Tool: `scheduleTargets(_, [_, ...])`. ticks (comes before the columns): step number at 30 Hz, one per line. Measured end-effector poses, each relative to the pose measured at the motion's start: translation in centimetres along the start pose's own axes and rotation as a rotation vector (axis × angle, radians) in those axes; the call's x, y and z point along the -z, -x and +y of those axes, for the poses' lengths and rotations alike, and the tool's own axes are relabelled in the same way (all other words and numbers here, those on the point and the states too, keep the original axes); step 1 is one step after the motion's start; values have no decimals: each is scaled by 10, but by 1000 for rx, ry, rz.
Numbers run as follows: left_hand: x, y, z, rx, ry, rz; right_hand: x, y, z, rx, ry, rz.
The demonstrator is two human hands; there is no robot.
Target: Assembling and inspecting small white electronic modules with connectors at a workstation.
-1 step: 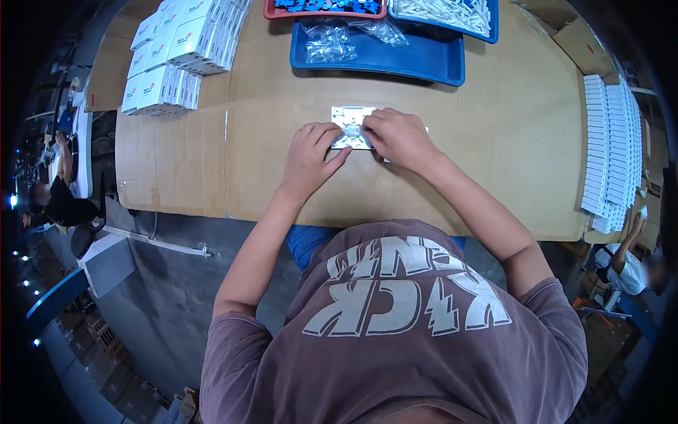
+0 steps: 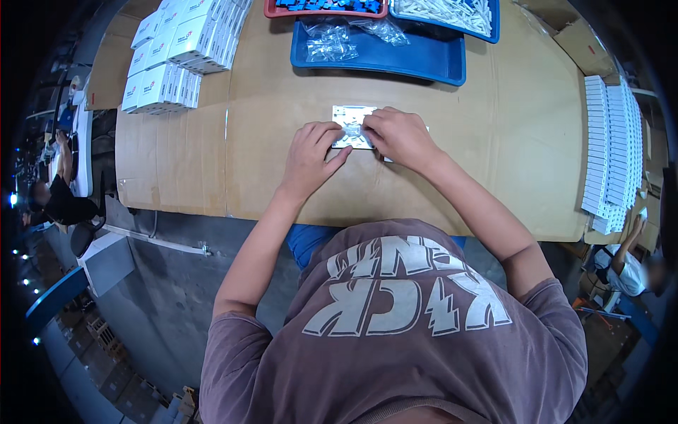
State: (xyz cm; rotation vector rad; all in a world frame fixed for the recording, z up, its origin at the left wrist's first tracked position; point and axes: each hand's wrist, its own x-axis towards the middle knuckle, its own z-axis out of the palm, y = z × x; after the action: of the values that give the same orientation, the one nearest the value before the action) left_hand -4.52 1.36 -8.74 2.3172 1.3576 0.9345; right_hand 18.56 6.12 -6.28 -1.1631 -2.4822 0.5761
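Note:
A small, shiny white rectangular tray [image 2: 344,112] with cut-out or moulded shapes lies flat on the cardboard-covered table, between my hands. My left hand [image 2: 309,154] grips its left side, with the fingertips at the left part and the thumb along the near edge. Over the right part bends my right hand [image 2: 401,138], its thumb and fingers pinched together. Whatever those fingertips hold is hidden. Bits of another white thing [image 2: 388,160] show from under the right hand, mostly covered.
Stacked white boxes [image 2: 152,88] stand at the far left. Beyond my hands are a blue tray [image 2: 417,67] with clear plastic bags, a red tray [image 2: 282,12] of blue pieces and another tray [image 2: 496,21] of white sticks. Rows of white boxes [image 2: 597,141] line the right. Other people sit on both sides.

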Motion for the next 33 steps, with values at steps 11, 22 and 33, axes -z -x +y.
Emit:
scheduleTargets(11, [-12, 11, 11, 48, 28, 20, 9, 7, 14, 4, -86, 4])
scheduleTargets(22, [-15, 11, 18, 202, 11, 151, 28, 33, 17, -344, -387, 201])
scheduleTargets(33, [-20, 17, 21, 257, -6, 149, 73, -49, 47, -375, -493, 385])
